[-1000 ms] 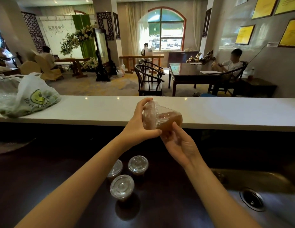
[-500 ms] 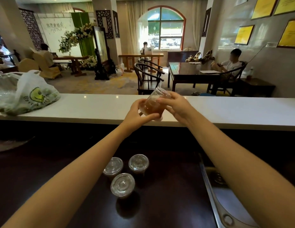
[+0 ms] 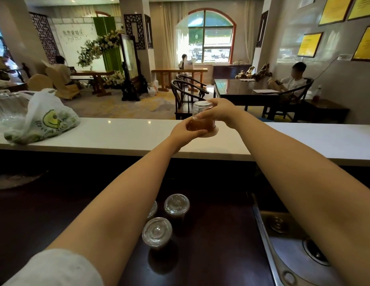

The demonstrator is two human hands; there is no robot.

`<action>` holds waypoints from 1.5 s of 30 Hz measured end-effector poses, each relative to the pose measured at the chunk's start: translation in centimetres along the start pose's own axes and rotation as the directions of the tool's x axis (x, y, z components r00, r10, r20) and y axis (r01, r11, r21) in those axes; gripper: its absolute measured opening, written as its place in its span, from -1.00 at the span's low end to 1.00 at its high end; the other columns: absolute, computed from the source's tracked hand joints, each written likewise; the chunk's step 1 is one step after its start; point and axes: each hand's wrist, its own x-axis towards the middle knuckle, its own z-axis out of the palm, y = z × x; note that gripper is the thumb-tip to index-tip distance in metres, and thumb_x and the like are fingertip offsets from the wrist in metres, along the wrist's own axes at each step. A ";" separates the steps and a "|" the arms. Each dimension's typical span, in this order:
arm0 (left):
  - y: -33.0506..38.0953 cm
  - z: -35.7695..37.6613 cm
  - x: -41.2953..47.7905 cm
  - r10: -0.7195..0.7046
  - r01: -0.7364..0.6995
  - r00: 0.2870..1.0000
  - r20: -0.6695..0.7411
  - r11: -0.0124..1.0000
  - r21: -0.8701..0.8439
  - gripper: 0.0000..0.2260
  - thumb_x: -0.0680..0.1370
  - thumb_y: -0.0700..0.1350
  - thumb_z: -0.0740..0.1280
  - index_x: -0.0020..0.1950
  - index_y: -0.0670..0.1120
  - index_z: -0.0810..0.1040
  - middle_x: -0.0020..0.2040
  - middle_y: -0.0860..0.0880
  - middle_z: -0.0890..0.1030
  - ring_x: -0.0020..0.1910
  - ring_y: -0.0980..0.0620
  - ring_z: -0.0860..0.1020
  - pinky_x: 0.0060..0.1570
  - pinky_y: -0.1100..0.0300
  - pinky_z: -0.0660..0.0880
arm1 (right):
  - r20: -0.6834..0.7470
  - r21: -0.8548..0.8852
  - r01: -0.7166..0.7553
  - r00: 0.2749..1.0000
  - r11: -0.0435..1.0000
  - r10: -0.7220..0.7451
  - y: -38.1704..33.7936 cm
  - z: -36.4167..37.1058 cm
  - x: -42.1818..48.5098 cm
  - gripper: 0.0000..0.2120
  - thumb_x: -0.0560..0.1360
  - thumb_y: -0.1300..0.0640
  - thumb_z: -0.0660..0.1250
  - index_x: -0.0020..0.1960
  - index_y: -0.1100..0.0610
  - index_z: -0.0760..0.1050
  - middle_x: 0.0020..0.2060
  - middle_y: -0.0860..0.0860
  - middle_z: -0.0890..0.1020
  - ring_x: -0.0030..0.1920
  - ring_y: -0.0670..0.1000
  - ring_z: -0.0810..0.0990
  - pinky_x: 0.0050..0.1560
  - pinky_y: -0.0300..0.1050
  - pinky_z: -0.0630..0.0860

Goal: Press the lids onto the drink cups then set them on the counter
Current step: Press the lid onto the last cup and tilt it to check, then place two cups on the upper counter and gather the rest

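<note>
Over desk's (image 3: 118, 133) near edge, we now grip cup (image 3: 202, 120) inverted, left hand (image 3: 186, 132) low, right hand (image 3: 218, 111) high; earlier sideways, placing next.

Two bare forearms reach out from the wearer. A light grey sleeve (image 3: 56, 269), soft and faintly speckled, is pushed up on the left arm and shows at the lower left edge. The right arm is bare as far as it shows. The left hand (image 3: 185, 132) and right hand (image 3: 219, 110) wear no rings, watch or gloves.
</note>
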 end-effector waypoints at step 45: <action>10.1 -2.9 -7.4 -0.151 0.033 0.973 0.176 0.841 0.540 -0.50 0.49 0.00 0.34 0.41 -0.04 0.33 0.30 -0.06 0.41 0.22 -0.01 0.43 0.07 0.18 0.48 | 0.195 0.643 0.012 0.964 0.766 -0.178 6.7 6.6 -8.3 -0.33 0.37 0.21 0.45 0.39 0.08 0.21 0.26 0.10 0.45 0.25 0.09 0.48 0.30 0.01 0.43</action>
